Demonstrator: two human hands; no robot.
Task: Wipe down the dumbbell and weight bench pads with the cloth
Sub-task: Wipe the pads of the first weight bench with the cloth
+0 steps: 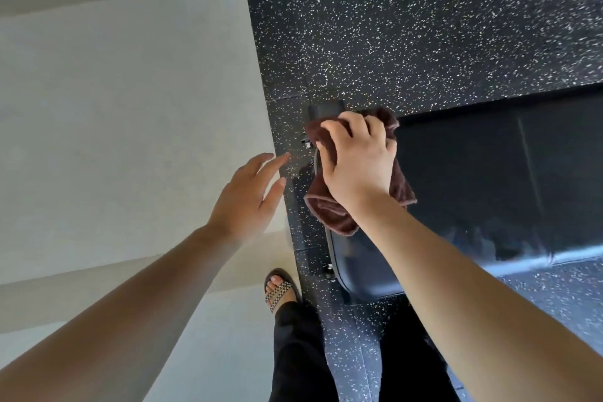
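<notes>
A black padded weight bench (483, 179) runs from the centre to the right edge of the head view. My right hand (357, 160) presses a dark brown cloth (329, 209) onto the bench pad's left end, fingers curled over the cloth. My left hand (248, 196) hovers open, fingers spread, to the left of the bench end, above the edge of the rubber floor, touching nothing. No dumbbell is in view.
Black speckled rubber flooring (424, 26) surrounds the bench. Pale smooth floor (130, 108) fills the left half. My sandalled foot (280, 290) and black trouser legs stand at the flooring's edge, below the bench end. Bolts and frame parts (308, 140) stick out under the pad's end.
</notes>
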